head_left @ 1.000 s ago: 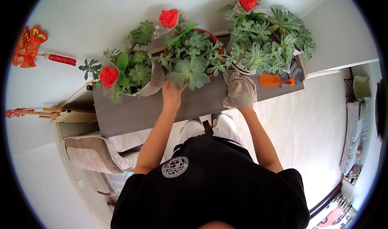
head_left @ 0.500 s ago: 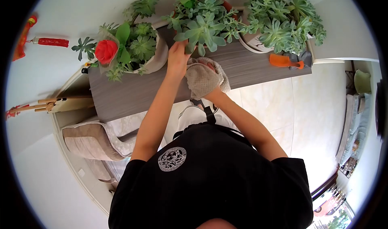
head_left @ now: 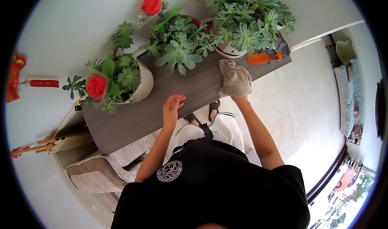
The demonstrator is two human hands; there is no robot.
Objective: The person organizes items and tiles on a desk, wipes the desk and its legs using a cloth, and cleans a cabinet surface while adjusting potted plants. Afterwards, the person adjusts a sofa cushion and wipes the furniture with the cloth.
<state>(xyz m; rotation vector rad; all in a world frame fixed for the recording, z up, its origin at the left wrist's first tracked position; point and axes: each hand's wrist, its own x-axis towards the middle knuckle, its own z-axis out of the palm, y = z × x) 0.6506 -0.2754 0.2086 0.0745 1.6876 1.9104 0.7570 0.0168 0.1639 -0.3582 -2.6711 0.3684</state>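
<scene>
My right hand (head_left: 240, 99) is mostly covered by a beige textured cloth (head_left: 236, 79), which it presses on the tabletop near the right end. My left hand (head_left: 173, 106) hovers by the front edge of the grey-brown wooden table (head_left: 169, 93), fingers loosely bent and apart, with nothing in them. Behind it is the middle succulent (head_left: 178, 51), whose pot is mostly hidden by leaves. The right succulent (head_left: 246, 35) stands in a pale pot behind the cloth. To the left, another succulent (head_left: 128, 77) grows in a white pot (head_left: 144, 83).
An orange-handled tool (head_left: 262, 58) lies at the table's right end beside a dark grey item (head_left: 282, 49). Red artificial roses (head_left: 97, 87) stand among the plants. A cushioned seat (head_left: 95, 174) is below the table's left side. Pale floor tiles (head_left: 279, 103) lie to the right.
My left hand has drawn back from the middle plant toward the table's front edge. My right hand has moved the cloth rightward along the tabletop. The view has shifted.
</scene>
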